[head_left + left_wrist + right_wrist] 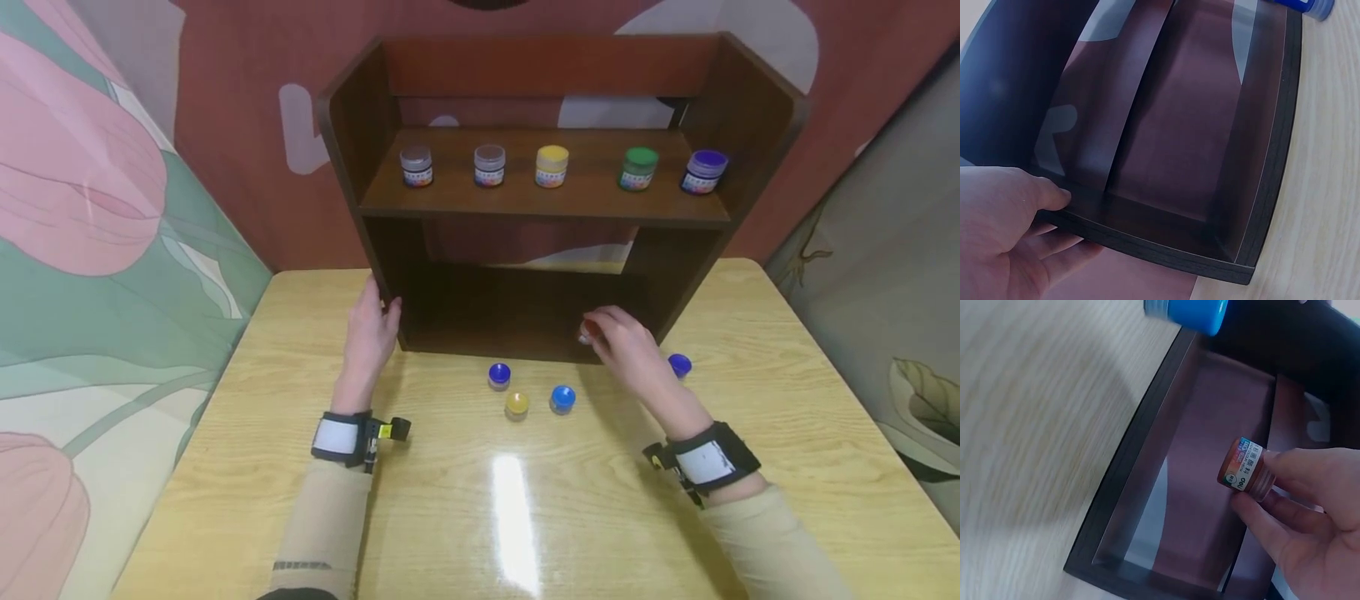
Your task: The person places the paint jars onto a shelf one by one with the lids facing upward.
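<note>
My left hand (369, 333) grips the left side panel of a dark brown two-tier shelf (498, 346). In the left wrist view the thumb lies inside the panel and the fingers outside. At the right part of the lower tier, my right hand (628, 348) pinches a small orange-brown paint jar (1244, 467) between thumb and fingers. The jar is tilted in the right wrist view, its printed label showing; whether it touches the shelf board I cannot tell. Near the right wrist stands a dark blue-lidded jar (679, 365), partly hidden by the arm.
Before the shelf stand a dark blue jar (499, 375), a yellow jar (517, 405) and a blue jar (562, 398). On the upper tier is a row of several jars, including a yellow one (552, 165), a green one (638, 168) and a purple-lidded one (704, 171).
</note>
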Demonstrator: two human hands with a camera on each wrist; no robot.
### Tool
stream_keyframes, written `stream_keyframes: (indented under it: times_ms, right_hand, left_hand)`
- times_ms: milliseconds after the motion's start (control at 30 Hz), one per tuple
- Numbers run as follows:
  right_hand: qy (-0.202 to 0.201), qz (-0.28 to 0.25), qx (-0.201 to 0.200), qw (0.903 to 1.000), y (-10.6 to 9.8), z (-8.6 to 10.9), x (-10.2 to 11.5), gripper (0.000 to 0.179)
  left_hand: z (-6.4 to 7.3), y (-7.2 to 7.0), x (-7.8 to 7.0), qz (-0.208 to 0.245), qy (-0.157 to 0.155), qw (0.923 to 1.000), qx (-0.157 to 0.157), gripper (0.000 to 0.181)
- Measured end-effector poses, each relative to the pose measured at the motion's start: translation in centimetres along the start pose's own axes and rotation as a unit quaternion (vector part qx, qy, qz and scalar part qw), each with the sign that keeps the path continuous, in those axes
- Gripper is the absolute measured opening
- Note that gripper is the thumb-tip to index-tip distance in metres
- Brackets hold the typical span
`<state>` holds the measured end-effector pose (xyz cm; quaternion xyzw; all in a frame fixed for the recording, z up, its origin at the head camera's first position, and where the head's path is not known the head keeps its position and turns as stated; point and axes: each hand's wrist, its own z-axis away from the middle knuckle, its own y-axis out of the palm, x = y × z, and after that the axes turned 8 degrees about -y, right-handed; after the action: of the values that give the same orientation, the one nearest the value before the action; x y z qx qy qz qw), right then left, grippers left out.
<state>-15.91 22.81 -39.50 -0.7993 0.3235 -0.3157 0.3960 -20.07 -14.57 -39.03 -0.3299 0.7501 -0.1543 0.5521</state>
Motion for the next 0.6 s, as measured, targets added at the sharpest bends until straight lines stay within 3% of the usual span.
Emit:
stream_keyframes:
  times_ms: [333, 600]
  right_hand:
    - [-0.01, 0.052, -0.035, 0.998, 0.0, -0.9, -2.1, 0.015]
    - [-0.009, 0.075, -0.022, 0.9969, -0.2, -2.0, -3.0, 0.015]
  left_hand:
    - [0.3, 0.1, 0.2, 0.0, 0.0, 1.0, 0.003, 0.039]
    - [0.2, 0.0, 0.0, -0.003, -0.004, 1.0, 0.004, 0.038]
